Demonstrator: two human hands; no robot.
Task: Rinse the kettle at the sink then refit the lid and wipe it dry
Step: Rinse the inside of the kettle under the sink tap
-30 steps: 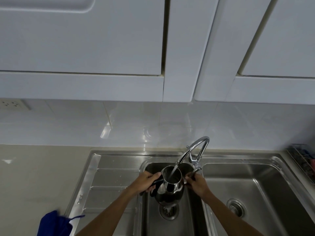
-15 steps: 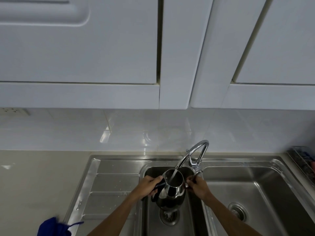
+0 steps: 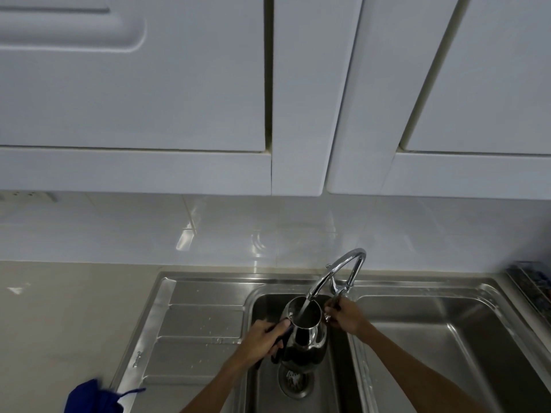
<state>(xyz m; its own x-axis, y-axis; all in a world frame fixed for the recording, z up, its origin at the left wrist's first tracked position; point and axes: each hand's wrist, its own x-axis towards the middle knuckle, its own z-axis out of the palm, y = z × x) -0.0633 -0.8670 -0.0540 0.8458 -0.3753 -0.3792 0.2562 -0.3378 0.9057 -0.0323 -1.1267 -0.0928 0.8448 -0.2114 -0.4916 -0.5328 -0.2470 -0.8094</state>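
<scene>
Steel kettle (image 3: 305, 330), lidless, hangs upright over the left sink (image 3: 328, 383) basin under the tap's (image 3: 337, 272) stream. Left hand (image 3: 262, 338) wraps its dark handle; right hand (image 3: 346, 318) pinches something by the tap, too small to tell. Blue cloth (image 3: 92, 397) is cut off at the near edge.

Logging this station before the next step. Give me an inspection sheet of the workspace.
Surface: steel sink, droplets on drainboard.
Job's things: kettle lidless over left basin, tap water running in; lid not seen.
Clutter: blue cloth on counter edge.
Grippers: left hand grips kettle handle; right hand on tap lever.
Cables: nothing seen; wall socket.
Surroundings: white cabinets, tiles, rack far right.
</scene>
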